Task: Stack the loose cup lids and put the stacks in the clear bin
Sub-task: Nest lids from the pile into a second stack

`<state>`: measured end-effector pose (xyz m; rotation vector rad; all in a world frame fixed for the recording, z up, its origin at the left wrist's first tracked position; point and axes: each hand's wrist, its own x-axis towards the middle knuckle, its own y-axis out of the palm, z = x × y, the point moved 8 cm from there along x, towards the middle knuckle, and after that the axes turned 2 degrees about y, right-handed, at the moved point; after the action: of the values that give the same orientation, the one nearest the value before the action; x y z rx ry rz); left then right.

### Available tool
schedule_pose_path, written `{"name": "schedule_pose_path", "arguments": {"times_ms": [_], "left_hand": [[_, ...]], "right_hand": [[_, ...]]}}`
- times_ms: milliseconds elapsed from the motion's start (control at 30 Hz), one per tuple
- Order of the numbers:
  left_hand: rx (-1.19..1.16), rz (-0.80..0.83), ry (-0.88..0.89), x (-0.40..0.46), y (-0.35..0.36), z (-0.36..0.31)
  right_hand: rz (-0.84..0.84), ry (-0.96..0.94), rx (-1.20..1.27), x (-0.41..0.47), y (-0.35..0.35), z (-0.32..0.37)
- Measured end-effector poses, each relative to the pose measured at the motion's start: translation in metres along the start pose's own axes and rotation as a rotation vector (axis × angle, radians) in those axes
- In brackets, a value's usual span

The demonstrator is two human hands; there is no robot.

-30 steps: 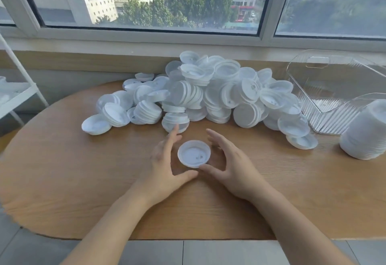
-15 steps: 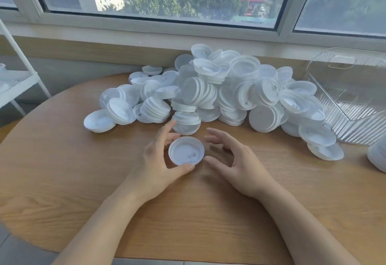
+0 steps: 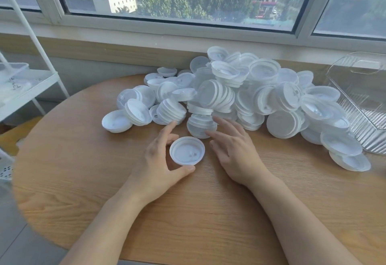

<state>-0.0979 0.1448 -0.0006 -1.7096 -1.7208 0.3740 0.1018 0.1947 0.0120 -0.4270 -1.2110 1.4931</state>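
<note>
A single white cup lid (image 3: 187,150) sits upside down just above the wooden table (image 3: 83,170), and my left hand (image 3: 158,160) grips its rim between thumb and fingers. To its right, my right hand (image 3: 234,149) lies with straight fingers, the tips reaching a short stack of lids (image 3: 199,125) at the pile's front edge. The big pile of loose lids (image 3: 240,97) spreads along the window side. The clear bin (image 3: 359,97) lies tipped at the far right, partly cut off by the frame.
A white shelf unit (image 3: 27,85) stands left of the table, holding clear containers. The window sill and wall run right behind the pile. Two lids (image 3: 348,158) lie apart at the pile's right end, in front of the bin.
My left hand has closed on the single lid and shifted it left. My right hand let go of it and moved forward to the short stack. The view swung left.
</note>
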Motion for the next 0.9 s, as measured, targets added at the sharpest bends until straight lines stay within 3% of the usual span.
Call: {"name": "schedule_pose_path", "arguments": {"times_ms": [400,533,767,900], "left_hand": [[-0.012,0.052,0.047,-0.001,0.01,-0.012],[-0.031,0.08,0.069,-0.003,0.015,-0.017],[-0.032,0.104,0.083,-0.004,0.016,-0.021],[-0.022,0.114,0.087,-0.006,0.017,-0.024]], "right_hand": [[-0.171,0.001,-0.084,-0.006,-0.027,0.006],[-0.334,0.009,-0.025,-0.014,-0.049,0.003],[-0.39,-0.049,0.022,-0.033,-0.064,0.008],[-0.4,0.002,0.206,-0.039,-0.073,0.006]]}}
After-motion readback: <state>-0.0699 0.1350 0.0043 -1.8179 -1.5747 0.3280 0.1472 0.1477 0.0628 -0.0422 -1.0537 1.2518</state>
